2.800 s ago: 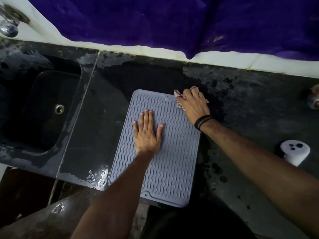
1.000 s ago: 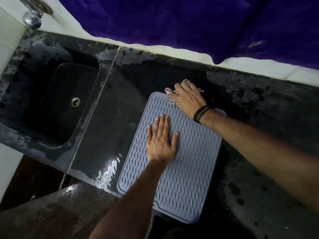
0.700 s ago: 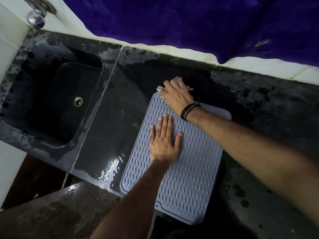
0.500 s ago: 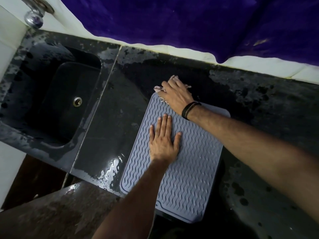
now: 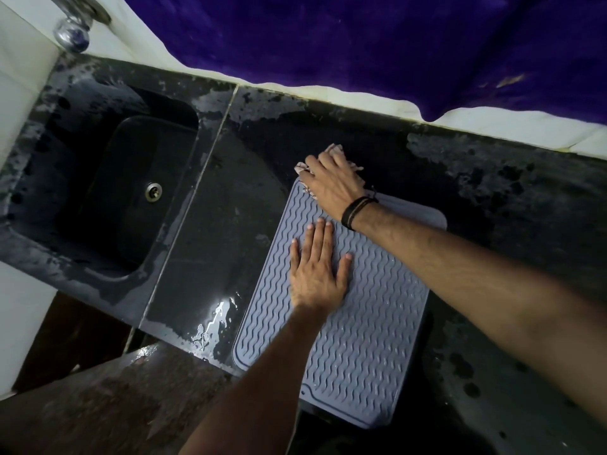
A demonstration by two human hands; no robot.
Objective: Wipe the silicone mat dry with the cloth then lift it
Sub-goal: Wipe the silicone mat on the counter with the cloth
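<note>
A grey silicone mat [image 5: 368, 339] with wavy ridges lies flat on the black counter [image 5: 492, 198], its near end hanging over the counter's front edge. My left hand [image 5: 317, 270] rests flat on the mat's upper middle, fingers spread, holding nothing. My right hand [image 5: 331, 182] presses a crumpled pale cloth [image 5: 302, 167] onto the mat's far left corner. Most of the cloth is hidden under that hand. A black band circles my right wrist.
A black sink [image 5: 131, 192] with a metal drain sits to the left, a chrome tap [image 5: 74, 34] above it. A puddle [image 5: 213, 323] shines on the counter near the mat's left edge. A purple cloth [image 5: 361, 37] hangs over the back wall.
My right hand has slid the cloth leftward along the mat's far edge, from the right corner to the left corner. My left hand has stayed flat on the mat.
</note>
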